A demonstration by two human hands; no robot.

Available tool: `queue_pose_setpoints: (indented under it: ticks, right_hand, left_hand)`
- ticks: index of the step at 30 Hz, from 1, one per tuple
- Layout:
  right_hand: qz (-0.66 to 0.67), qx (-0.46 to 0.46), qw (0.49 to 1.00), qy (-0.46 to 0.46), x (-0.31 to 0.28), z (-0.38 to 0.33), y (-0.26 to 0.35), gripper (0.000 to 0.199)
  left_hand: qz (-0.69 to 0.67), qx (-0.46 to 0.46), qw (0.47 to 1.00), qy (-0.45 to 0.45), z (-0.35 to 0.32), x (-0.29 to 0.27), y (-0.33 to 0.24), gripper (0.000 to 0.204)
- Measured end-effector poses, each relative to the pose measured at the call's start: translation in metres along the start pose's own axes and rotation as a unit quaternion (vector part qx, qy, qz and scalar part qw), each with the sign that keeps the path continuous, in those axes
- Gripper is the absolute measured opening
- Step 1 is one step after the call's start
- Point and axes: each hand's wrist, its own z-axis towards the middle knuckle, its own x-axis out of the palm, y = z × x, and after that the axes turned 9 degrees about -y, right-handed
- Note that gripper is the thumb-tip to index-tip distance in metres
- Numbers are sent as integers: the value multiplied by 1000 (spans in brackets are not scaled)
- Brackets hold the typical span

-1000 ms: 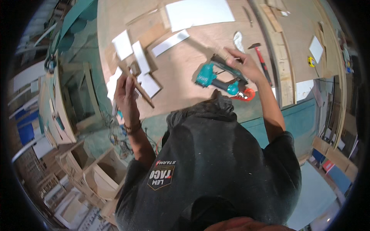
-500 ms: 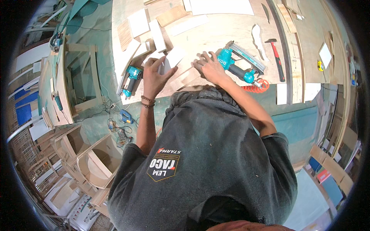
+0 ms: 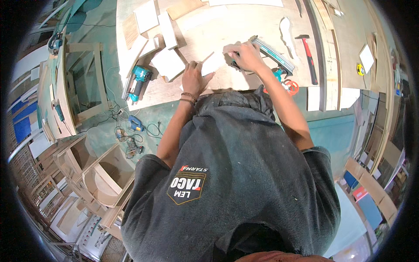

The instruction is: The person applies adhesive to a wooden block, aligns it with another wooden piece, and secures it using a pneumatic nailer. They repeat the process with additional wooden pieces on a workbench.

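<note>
My left hand point(image 3: 195, 79), fingers stretched forward and thumb apart, rests at the near edge of the wooden worktop point(image 3: 152, 94). Right beside its fingertips lies a small white panel point(image 3: 212, 64). Another white panel point(image 3: 168, 64), raised on a wooden edge, is just to its left. My right hand point(image 3: 246, 56) hovers over the larger teal nail gun point(image 3: 278, 75), with its fingers curled. That hand and wrist cover most of the gun's body; its long magazine shows beyond. What the curled fingers hold, if anything, is blurred and hidden.
A smaller teal nailer point(image 3: 139, 81) lies at the left. A red-handled hammer point(image 3: 309, 59) lies right, near long timber rails point(image 3: 331, 65). White and wooden offcuts point(image 3: 146, 17) crowd the far left. An orange coiled hose point(image 3: 290, 87) hangs at the front edge. Power tools with cords point(image 3: 136, 123) are on the floor.
My left hand has let go of a white panel, which now lies to its left, and has moved right. My right hand has lifted off the board toward the nail gun, its fingers curling.
</note>
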Motion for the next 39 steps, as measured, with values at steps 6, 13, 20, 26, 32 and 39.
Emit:
queue_pose_setpoints:
  ticks: [6, 13, 20, 26, 32, 39]
  right_hand:
    - [-66, 48, 977, 199, 8, 30, 8, 23]
    - [-102, 61, 970, 212, 13, 31, 18, 22]
    - [-57, 69, 982, 168, 27, 28, 8, 17]
    - [-72, 70, 984, 146, 31, 26, 9, 18]
    - [-69, 77, 984, 143, 32, 27, 10, 18]
    - [-105, 72, 980, 150, 33, 26, 12, 16]
  left_hand:
    - [19, -6, 999, 38, 2, 3, -4, 50]
    - [11, -10, 999, 28, -2, 6, 1, 50]
    - [35, -14, 999, 31, -2, 7, 0, 53]
    - [33, -7, 999, 24, -4, 9, 1, 53]
    - [32, -16, 999, 40, -1, 10, 3, 53]
    - [43, -18, 997, 55, 0, 11, 3, 53]
